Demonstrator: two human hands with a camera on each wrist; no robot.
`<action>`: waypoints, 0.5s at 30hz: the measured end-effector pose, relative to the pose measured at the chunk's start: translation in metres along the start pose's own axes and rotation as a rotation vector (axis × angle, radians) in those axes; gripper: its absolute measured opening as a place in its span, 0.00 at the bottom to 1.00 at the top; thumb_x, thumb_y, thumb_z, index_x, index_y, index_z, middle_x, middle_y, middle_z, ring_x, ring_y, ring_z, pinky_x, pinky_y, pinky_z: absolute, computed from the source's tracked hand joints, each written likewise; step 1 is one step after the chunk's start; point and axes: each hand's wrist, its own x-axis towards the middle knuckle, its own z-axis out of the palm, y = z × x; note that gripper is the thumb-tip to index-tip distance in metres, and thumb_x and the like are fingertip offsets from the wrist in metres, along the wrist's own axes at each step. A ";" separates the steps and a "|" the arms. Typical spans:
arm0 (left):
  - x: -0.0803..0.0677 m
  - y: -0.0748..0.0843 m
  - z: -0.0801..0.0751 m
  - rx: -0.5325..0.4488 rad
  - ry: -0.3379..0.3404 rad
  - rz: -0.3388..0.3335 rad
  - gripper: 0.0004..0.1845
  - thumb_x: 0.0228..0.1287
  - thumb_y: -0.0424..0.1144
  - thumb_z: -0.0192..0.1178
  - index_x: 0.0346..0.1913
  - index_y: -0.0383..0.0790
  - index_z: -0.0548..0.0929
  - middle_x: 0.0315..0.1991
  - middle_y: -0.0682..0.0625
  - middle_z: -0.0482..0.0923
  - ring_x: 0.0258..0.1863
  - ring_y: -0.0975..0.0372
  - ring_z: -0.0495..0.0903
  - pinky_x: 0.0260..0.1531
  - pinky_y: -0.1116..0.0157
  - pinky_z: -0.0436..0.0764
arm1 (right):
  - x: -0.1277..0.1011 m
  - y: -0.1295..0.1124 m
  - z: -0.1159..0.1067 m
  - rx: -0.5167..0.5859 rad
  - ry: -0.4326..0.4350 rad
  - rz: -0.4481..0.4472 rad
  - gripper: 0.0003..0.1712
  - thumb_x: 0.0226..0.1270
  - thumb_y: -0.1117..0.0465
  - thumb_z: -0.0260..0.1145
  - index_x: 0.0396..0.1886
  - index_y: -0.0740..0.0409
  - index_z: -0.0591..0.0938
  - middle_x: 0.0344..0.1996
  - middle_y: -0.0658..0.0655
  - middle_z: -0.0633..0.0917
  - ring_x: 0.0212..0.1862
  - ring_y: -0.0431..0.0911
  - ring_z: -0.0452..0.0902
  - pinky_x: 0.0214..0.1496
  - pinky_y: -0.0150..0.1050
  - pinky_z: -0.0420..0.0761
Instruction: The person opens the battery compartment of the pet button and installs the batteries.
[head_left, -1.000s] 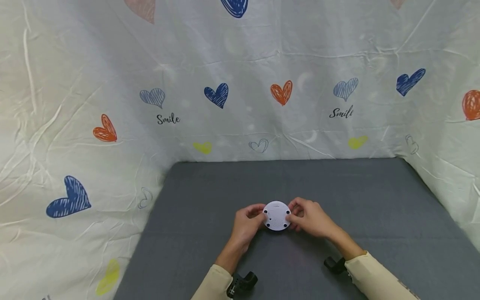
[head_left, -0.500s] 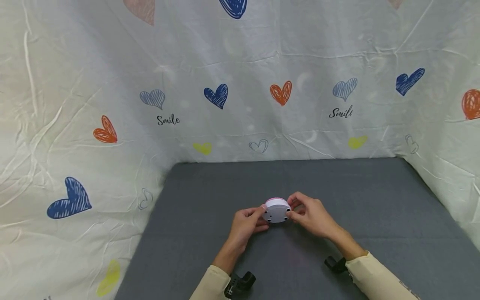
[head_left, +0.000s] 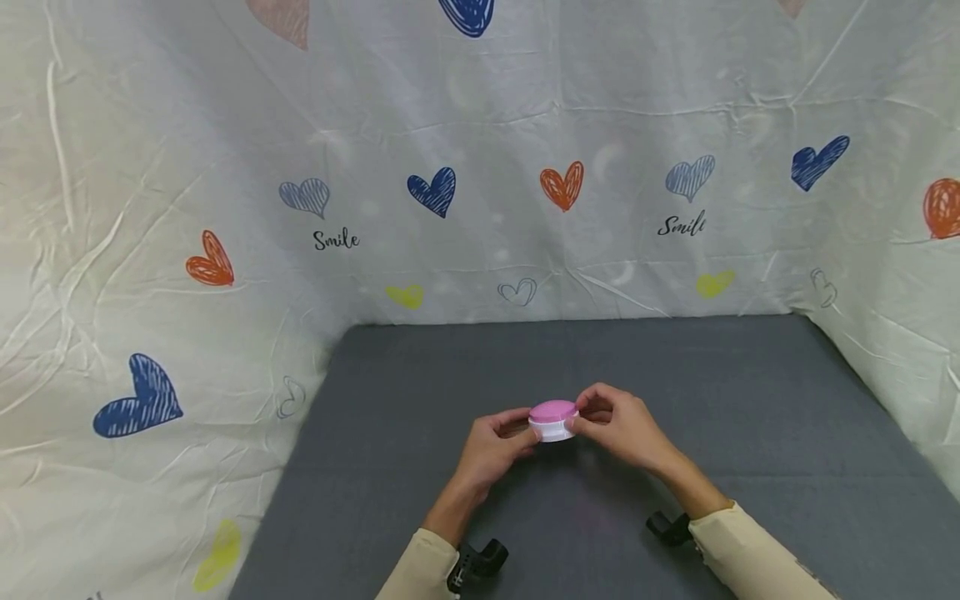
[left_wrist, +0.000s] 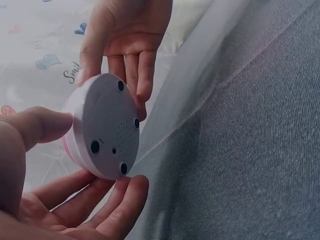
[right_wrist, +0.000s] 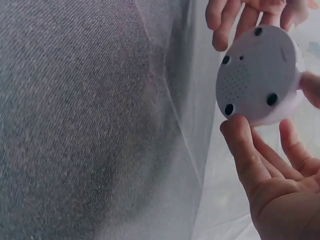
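A small round device [head_left: 553,420] with a pink top and white body is held above the grey table [head_left: 675,392], pink side up. My left hand [head_left: 497,439] pinches its left edge and my right hand [head_left: 618,421] pinches its right edge. In the left wrist view the device [left_wrist: 102,127] shows its white underside with several black rubber feet and a speaker grille, between my thumb and fingers [left_wrist: 120,200]. The right wrist view shows the same underside [right_wrist: 255,75] resting on my fingertips [right_wrist: 240,145].
A white cloth with coloured hearts and the word "Smile" [head_left: 336,240] drapes the back and both sides of the table. Black wrist camera mounts [head_left: 472,567] sit by my cream sleeves [head_left: 750,550].
The device has been turned over: a second ago its white underside faced up, now the pink top does. Both hands kept their hold and lifted it slightly.
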 end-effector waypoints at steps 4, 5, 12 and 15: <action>0.000 0.000 0.001 0.139 0.040 0.066 0.27 0.66 0.36 0.77 0.67 0.34 0.86 0.60 0.38 0.89 0.58 0.49 0.89 0.54 0.57 0.92 | 0.001 -0.001 0.002 0.007 -0.018 -0.011 0.22 0.68 0.57 0.82 0.55 0.57 0.83 0.53 0.58 0.90 0.58 0.51 0.90 0.60 0.45 0.93; 0.000 0.000 0.001 0.168 0.049 0.089 0.28 0.65 0.35 0.77 0.68 0.34 0.86 0.61 0.38 0.89 0.60 0.47 0.88 0.55 0.56 0.92 | 0.002 -0.001 0.003 0.013 -0.020 -0.013 0.23 0.67 0.58 0.82 0.56 0.57 0.82 0.54 0.58 0.90 0.58 0.51 0.90 0.60 0.45 0.92; 0.005 -0.003 0.005 0.316 0.061 0.188 0.37 0.62 0.29 0.79 0.74 0.30 0.79 0.65 0.37 0.86 0.64 0.46 0.86 0.58 0.55 0.92 | 0.004 0.004 0.005 -0.087 -0.011 -0.059 0.26 0.63 0.62 0.84 0.57 0.57 0.83 0.53 0.56 0.89 0.55 0.49 0.90 0.60 0.48 0.92; 0.007 -0.004 0.006 0.416 0.065 0.214 0.38 0.59 0.29 0.81 0.73 0.31 0.80 0.63 0.38 0.87 0.60 0.48 0.88 0.55 0.57 0.93 | 0.005 0.007 0.007 -0.139 -0.003 -0.084 0.26 0.61 0.63 0.86 0.57 0.56 0.83 0.52 0.55 0.90 0.52 0.48 0.90 0.58 0.49 0.92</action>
